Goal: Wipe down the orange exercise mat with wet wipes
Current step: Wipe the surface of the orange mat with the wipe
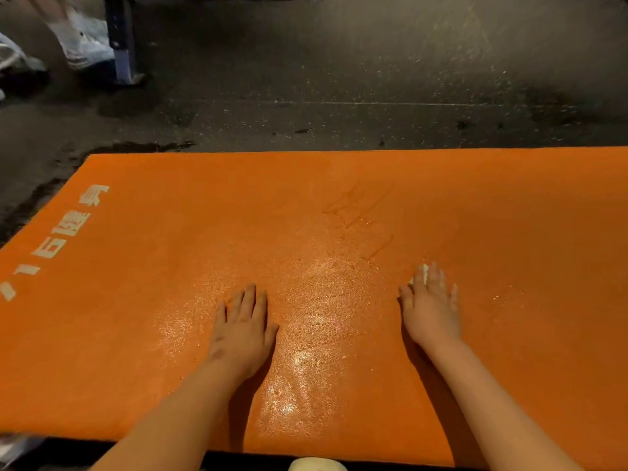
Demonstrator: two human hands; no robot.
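The orange exercise mat point(153, 266) lies flat on a dark floor and fills the lower half of the view, with white lettering near its left end. A wet, shiny patch runs down its middle between my hands. My left hand point(243, 329) rests flat on the mat, fingers straight. My right hand point(431, 309) presses flat on a white wet wipe point(420, 274), of which only a small part shows past the fingertips.
Dark speckled floor point(339, 79) stretches beyond the mat's far edge. A dark blue post point(119, 39) and white shoes point(85, 45) stand at the top left. A pale rounded object point(317, 464) peeks in at the bottom edge, near the mat's front edge.
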